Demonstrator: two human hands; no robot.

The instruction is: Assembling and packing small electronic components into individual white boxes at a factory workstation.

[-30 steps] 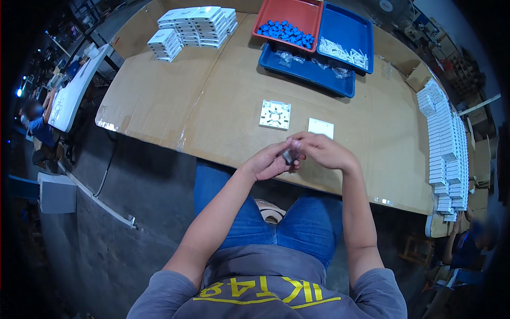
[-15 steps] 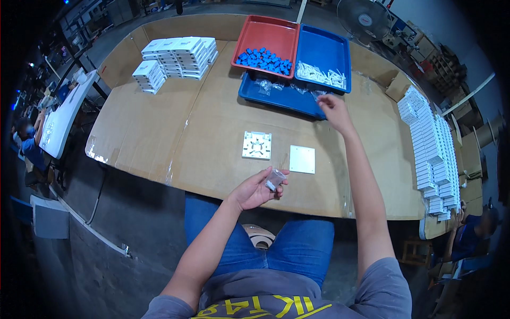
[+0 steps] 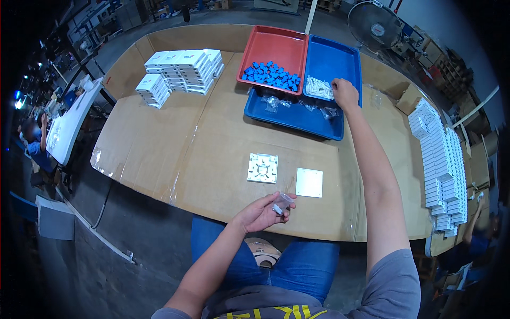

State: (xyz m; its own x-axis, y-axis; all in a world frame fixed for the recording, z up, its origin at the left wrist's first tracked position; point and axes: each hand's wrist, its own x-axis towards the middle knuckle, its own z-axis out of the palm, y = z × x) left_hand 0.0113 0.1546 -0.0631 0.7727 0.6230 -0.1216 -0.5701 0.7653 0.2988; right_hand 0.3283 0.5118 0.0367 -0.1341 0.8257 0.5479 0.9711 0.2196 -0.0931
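My left hand [image 3: 261,212] is closed round a small clear plastic bag [image 3: 283,201] with a small white piece at its lower end, just over the table's near edge. Beyond it lies an open white square box half [image 3: 263,168] with its moulded inside facing up. To the right of that is a flat white square plate [image 3: 309,183]. My right hand [image 3: 345,94] reaches over the near right side of the blue tray [image 3: 332,58], beside a heap of slim white pieces [image 3: 318,87]. Its fingers are curled downward, and whatever is between the fingertips is hidden.
A red tray [image 3: 276,48] holds many small blue parts [image 3: 270,74]. Under both trays sits another blue tray [image 3: 292,118] with clear bags [image 3: 273,102]. White boxes are stacked at far left [image 3: 183,66] and along the right edge [image 3: 441,165]. Other people sit at both sides.
My right hand has moved from above the front blue tray's right end to the white pieces in the rear blue tray. The left hand keeps hold of the bag. The whole view has shifted slightly.
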